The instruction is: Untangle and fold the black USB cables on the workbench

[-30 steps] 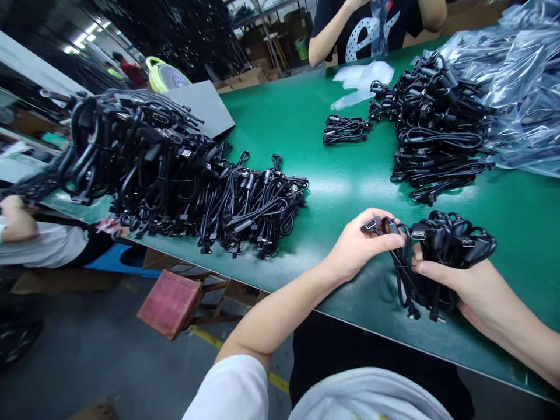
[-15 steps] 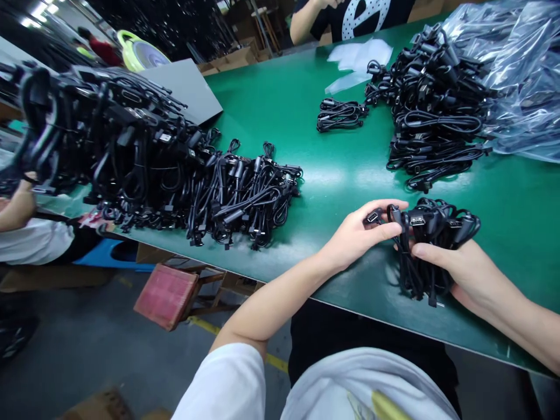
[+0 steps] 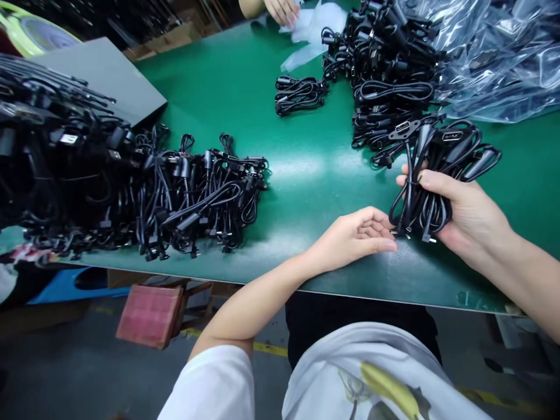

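My right hand point(image 3: 472, 216) grips a bunch of coiled black cables point(image 3: 433, 201), holding it up over the green table point(image 3: 301, 175). Connector heads, one in a flanged metal plate, point away from me, and the cable loops hang towards me. Left of the bunch, my left hand point(image 3: 356, 239) rests low over the table with its fingers loosely curled and the thumb apart. It holds nothing that I can see. Its fingertips are close to the hanging plug ends; whether they touch is unclear. Behind the bunch lies a pile of similar black cables point(image 3: 394, 90).
A large heap of black cables point(image 3: 192, 198) covers the table's left side, beside a grey board point(image 3: 105, 76). One small cable bundle point(image 3: 300, 94) lies further back. Clear plastic bags point(image 3: 503, 64) fill the far right. Another person's hand point(image 3: 283, 10) touches translucent sheets point(image 3: 321, 26). A red-topped stool point(image 3: 149, 315) stands below.
My right hand has raised the cable bunch and tilted it away from me. My left hand has come off the connector it was fingering. Across the table, another person's hand has reached the translucent sheets.
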A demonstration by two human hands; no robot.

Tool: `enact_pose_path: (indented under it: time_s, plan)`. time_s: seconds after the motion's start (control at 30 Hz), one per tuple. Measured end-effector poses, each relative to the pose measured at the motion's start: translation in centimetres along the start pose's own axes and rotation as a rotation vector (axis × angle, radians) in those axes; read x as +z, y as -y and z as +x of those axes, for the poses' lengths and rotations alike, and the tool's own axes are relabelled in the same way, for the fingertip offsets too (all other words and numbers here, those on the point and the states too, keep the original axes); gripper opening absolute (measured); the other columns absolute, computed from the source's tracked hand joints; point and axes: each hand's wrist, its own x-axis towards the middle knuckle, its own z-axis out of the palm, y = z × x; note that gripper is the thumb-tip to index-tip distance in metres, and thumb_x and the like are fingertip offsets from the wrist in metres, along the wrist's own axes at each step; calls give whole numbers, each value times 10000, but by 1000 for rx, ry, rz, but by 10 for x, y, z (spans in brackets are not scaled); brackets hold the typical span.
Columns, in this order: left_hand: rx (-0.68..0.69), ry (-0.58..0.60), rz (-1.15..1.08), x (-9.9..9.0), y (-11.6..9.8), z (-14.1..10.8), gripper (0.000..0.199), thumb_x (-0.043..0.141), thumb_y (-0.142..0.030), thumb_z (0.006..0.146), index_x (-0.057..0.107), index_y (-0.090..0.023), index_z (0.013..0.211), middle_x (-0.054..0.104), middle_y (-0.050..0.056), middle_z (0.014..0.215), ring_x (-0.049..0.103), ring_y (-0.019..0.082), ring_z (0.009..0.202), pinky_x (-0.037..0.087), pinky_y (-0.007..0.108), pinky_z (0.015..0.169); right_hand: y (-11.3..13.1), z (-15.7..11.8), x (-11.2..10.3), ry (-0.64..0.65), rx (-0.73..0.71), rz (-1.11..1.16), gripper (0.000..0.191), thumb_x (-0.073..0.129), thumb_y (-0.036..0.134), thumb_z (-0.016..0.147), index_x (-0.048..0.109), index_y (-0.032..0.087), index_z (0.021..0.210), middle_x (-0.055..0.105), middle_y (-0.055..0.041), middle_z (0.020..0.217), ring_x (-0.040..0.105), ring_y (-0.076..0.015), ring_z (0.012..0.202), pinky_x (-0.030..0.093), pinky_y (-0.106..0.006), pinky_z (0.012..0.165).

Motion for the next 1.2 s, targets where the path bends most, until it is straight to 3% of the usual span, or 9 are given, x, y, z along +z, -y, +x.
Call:
enact_pose_path:
  time_s: [0.17, 0.4, 0.5, 0.67, 0.9, 1.2]
  plan:
    - [45, -88, 157, 5, 2, -2, 398, 807, -461, 791, 597, -177, 973, 676, 7, 858, 647, 111, 747, 519, 266, 757, -1, -5, 0, 64, 1, -1, 209, 829, 201, 635, 826, 253, 837, 807, 24, 923, 763, -193, 874, 663, -237, 639]
    - [179, -168, 426, 7, 4, -3, 272, 723, -394, 865, 586, -192, 985, 631, -26, 814, 569, 73, 680, 486, 211, 675, 2, -12, 2, 100, -22, -3, 254, 808, 173, 605, 811, 287, 832, 796, 65, 872, 767, -165, 807, 651, -217, 615]
    - [176, -210, 514, 8, 5, -5, 248, 707, -377, 864, 556, -203, 955, 592, -50, 760, 533, 66, 637, 478, 206, 647, 3, -12, 3, 79, -3, -11, 249, 810, 178, 592, 808, 292, 814, 792, 53, 859, 764, -178, 806, 648, -229, 595]
    - [178, -213, 563, 7, 3, -6, 237, 697, -360, 867, 530, -210, 943, 592, -60, 747, 526, 62, 619, 474, 204, 635, 1, -10, 1, 64, 4, -22, 263, 814, 183, 594, 810, 298, 830, 793, 42, 866, 767, -195, 831, 655, -251, 620]
    - [219, -227, 648, 7, 4, -4, 217, 676, -334, 882, 498, -218, 929, 604, -54, 762, 548, 69, 632, 468, 209, 636, 3, -12, 0, 85, 20, -8, 254, 821, 176, 573, 809, 283, 804, 786, 59, 833, 753, -141, 771, 645, -195, 641]
    - [252, -234, 690, 7, 4, -4, 201, 656, -288, 884, 467, -222, 894, 581, -63, 740, 534, 67, 622, 443, 208, 624, 3, -12, 0, 71, 46, -10, 271, 833, 184, 556, 785, 279, 806, 785, 36, 846, 766, -192, 801, 655, -251, 607]
